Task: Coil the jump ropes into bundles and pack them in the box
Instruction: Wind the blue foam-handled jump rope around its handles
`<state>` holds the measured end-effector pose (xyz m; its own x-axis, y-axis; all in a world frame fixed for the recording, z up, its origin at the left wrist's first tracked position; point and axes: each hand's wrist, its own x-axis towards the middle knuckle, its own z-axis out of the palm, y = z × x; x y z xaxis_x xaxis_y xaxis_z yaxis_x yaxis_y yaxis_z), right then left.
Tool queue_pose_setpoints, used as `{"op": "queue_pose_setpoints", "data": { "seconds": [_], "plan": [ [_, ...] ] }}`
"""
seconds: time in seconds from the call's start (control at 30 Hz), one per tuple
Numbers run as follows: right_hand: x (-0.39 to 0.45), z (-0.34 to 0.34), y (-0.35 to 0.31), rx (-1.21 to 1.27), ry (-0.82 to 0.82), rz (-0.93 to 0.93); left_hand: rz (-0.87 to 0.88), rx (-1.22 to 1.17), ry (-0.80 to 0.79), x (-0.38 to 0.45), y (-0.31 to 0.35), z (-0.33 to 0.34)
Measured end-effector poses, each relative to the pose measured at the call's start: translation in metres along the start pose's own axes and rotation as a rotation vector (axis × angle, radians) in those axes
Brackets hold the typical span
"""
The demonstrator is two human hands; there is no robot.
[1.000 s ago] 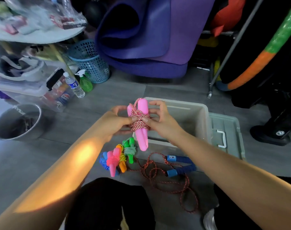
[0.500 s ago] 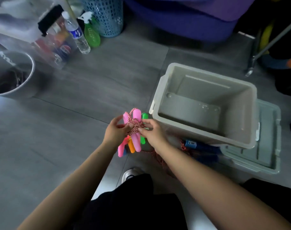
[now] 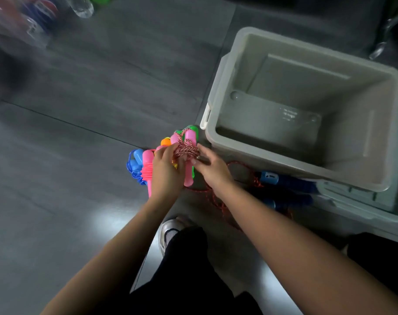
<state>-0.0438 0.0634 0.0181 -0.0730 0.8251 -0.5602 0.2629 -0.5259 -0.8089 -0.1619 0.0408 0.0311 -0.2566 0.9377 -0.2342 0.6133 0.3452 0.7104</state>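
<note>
No legible text, brand, number or sign is resolved. A red-white-blue emblem is seen on a blurred container at the top left, but no lettering can be read. A pale mark on the blue handle is indistinct.

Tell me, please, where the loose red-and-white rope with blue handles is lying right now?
In the head view, the loose red-and-white rope with blue handles lies on the grey floor at lower right, against the near wall of the grey plastic box, just beyond the right hand.
</note>
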Motion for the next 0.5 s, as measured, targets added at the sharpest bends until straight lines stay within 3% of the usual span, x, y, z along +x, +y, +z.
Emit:
{"op": "queue_pose_setpoints", "data": {
  "seconds": [0.37,0.5],
  "plan": [
    [-0.039,-0.047,0.024,0.076,0.023,0.028,0.242,0.354,-0.013,-0.038,0.03,0.023],
    [-0.056,-0.075,0.051,-0.044,0.151,0.073,0.3,0.297,-0.162,-0.047,0.042,0.048]
  ]
}}
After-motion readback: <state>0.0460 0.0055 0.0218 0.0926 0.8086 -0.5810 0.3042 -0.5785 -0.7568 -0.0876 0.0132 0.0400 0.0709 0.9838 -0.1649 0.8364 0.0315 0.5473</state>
